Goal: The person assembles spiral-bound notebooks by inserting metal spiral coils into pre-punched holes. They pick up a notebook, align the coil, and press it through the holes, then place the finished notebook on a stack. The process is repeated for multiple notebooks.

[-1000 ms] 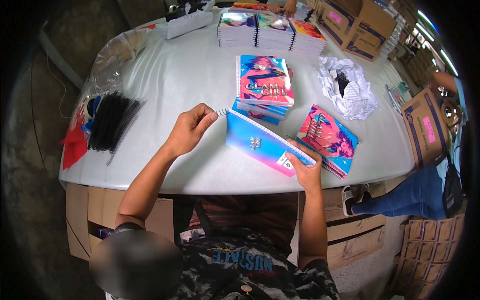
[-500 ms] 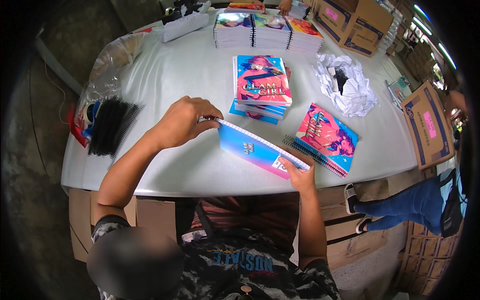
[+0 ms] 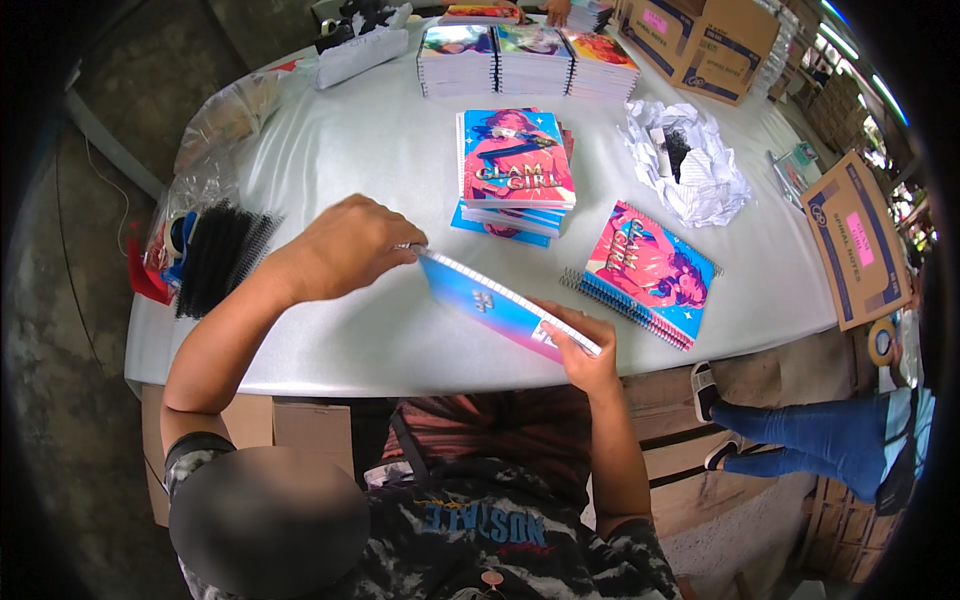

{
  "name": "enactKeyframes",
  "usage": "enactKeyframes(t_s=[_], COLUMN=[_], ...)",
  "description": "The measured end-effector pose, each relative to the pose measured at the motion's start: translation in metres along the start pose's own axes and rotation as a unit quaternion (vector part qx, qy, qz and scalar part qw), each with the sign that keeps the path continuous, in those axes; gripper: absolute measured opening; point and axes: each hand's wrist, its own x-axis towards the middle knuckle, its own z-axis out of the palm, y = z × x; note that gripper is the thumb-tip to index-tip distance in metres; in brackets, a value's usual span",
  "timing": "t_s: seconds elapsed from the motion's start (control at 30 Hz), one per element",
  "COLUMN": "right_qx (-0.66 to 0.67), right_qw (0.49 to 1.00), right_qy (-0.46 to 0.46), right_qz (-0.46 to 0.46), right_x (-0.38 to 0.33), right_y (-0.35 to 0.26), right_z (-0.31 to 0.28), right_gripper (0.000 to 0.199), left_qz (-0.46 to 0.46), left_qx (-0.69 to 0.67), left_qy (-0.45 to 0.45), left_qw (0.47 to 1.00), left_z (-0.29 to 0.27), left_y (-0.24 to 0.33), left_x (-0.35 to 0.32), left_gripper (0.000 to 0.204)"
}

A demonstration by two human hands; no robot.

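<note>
Over the near edge of a pale table [image 3: 330, 170], above the lap: blue notebook [image 3: 500, 303] held tilted on its edge between both hands, punched edge uppermost. Left hand [image 3: 340, 245] closed over the far end of that edge, fingertips pinched on it. Right hand [image 3: 580, 350] gripping the near corner, thumb laid on the cover. Just beyond, a stack of pink-and-blue notebooks [image 3: 515, 160]; to the right of it, two spiral-bound notebooks [image 3: 645, 270] lying flat, well apart from the held one. At the left table edge, a bundle of black spiral coils [image 3: 220, 255]. Farther back, three more notebook piles [image 3: 525, 55] side by side and crumpled white plastic wrap [image 3: 690, 165]. Off to the right, cardboard boxes [image 3: 850, 240].
</note>
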Motion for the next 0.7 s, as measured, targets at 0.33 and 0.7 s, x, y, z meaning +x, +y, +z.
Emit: enactKeyframes(t_s=[0.33, 0.7], right_qx=[0.002, -0.055], right_qw=[1.000, 0.998], right_qy=[-0.009, 0.007], right_qz=[0.018, -0.035], right_x=[-0.001, -0.003], right_y=[-0.002, -0.003], right_z=[0.006, 0.011], right_gripper=[0.033, 0.031], left_qz=[-0.040, 0.044], left_qx=[0.078, 0.119], left_qy=[-0.144, 0.120], left_qw=[0.986, 0.985], left_z=[-0.013, 0.011], left_y=[0.011, 0.013], left_x=[0.005, -0.003], left_gripper=[0.039, 0.029])
